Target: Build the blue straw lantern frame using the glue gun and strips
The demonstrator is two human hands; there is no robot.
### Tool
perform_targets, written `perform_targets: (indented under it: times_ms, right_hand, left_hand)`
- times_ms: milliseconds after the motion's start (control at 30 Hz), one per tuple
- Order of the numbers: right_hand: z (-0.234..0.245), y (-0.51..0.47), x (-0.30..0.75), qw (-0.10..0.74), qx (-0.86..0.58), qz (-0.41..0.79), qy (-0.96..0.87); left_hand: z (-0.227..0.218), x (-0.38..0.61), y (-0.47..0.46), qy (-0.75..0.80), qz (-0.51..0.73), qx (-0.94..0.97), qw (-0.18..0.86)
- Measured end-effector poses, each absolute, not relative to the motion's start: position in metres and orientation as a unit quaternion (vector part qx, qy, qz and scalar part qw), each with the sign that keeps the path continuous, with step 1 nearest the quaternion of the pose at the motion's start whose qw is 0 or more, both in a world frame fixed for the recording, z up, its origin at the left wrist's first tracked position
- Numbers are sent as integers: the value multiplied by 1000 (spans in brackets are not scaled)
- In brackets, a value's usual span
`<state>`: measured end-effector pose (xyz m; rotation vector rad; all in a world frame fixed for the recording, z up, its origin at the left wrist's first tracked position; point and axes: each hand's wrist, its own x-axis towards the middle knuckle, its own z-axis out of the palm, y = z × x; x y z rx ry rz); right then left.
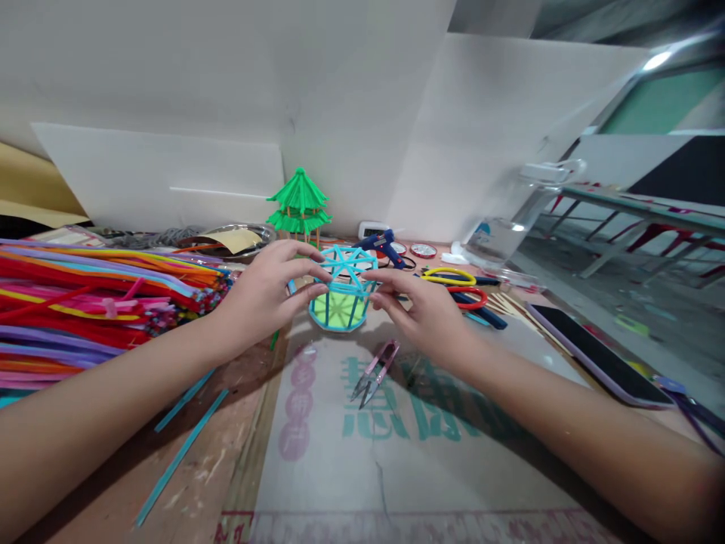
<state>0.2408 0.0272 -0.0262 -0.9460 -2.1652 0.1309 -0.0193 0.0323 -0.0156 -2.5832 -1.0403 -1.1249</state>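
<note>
A small turquoise stick frame with a green base [342, 291] stands on the cardboard sheet [408, 446]. My left hand [266, 291] grips its left side, fingers curled over the top rim. My right hand [422, 310] pinches its right edge with thumb and fingertips. Just below the frame, between my forearms, lie pink thread snips [374, 372] on the cardboard.
A big pile of coloured pipe cleaners [84, 302] fills the left. Behind stand a green paper pagoda [299, 202] and a blue glue gun [385, 247]. Yellow and red scissors [458, 287] lie right, a phone [594, 351] farther right. Loose turquoise sticks [181, 446] lie front left.
</note>
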Motion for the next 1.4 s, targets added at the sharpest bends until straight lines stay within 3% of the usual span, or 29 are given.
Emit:
perform_targets:
  times_ms: [667,1133,1400]
  right_hand:
    - [-26,39,237,392,-313,-23,-865]
    - [-25,38,239,391,-335,-4,-857]
    - [-20,35,243,358,-354,-23,-864]
  left_hand:
    - [-26,-16,34,-336,-414,-844,61]
    - [-14,-22,36,-320,-390,-860,72]
    - [19,-40,28,-481,-409,-775,22]
